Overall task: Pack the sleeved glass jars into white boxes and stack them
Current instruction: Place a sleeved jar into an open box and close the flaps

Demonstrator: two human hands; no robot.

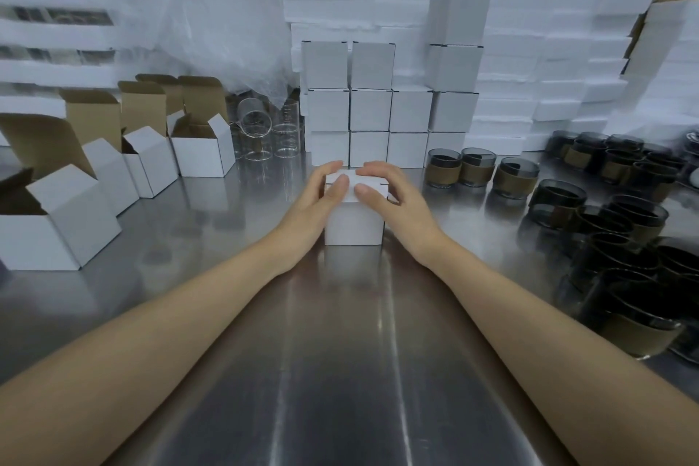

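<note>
Bench (340, 371): bare steel, running from the near edge to the back wall of goods.
Foam (529, 68): white slabs were piled high along the back edge, centre to right.
Wrap (212, 11): a crumpled clear plastic heap sat at the back left.
Stack (370, 113): closed white boxes stood in columns at the back centre, in front of the foam; the right column was the tallest.
Jars (605, 238): dark glass with brown sleeves, crowded along the right edge; three more stood just right of the stack's foot.
Open boxes (151, 163): a row ran along the left edge, lids up and brown insides showing.
Arms: both bare forearms reached from the near corners and met at mid-bench.
Box (353, 219): white, upright on the bench at the centre, just in front of the stack, between the two hands; its contents were hidden.
Left hand (321, 197): it clasped the box's top left, fingers curled over the far edge, thumb lying flat on the lid.
Right hand (389, 193): it mirrored the left, fingers arched over the top right, thumb pressing the lid.
Glasses (264, 132): clear ones stood at the back, between the open boxes and the stack.
</note>
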